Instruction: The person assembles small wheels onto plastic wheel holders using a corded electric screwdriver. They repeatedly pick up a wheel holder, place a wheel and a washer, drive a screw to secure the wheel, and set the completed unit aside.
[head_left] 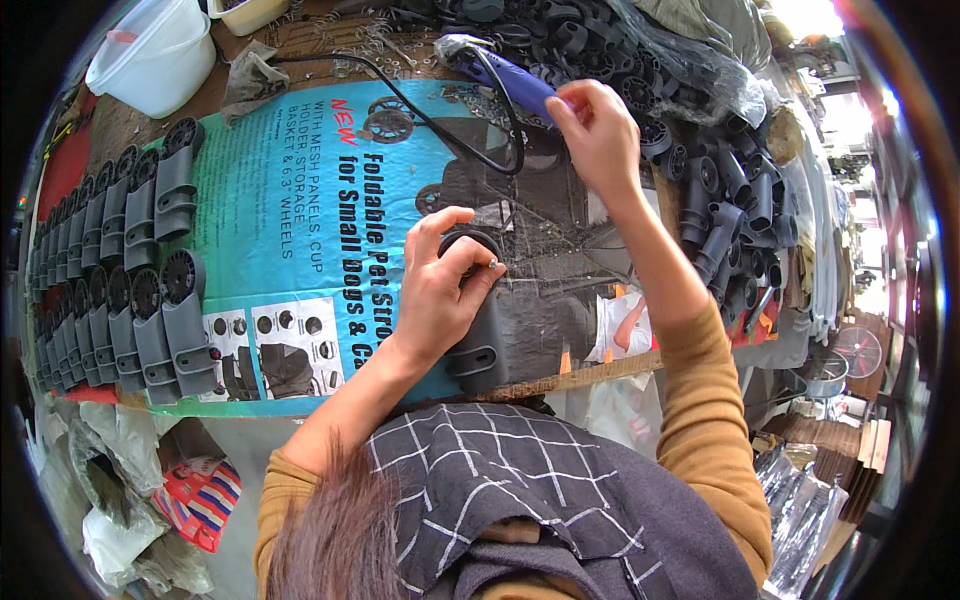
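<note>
My left hand (437, 300) rests over a dark grey caster (480, 350) near the table's front edge. Thumb and forefinger pinch a small metal screw (493, 264) at the caster's wheel end, and the hand covers part of the wheel. Farther off to the right, my right hand (602, 138) has curled fingers at the near end of a purple electric screwdriver (512, 86). A black cord (430, 122) loops from the tool across the table. The screwdriver's far end lies by clear plastic wrapping.
Rows of grey casters (150, 300) stand at left on a printed cardboard sheet (260, 170). Loose grey brackets (735, 210) and black wheels pile up at right. A white bucket (155, 65) stands at far left; loose metal hardware (350, 45) lies at the back.
</note>
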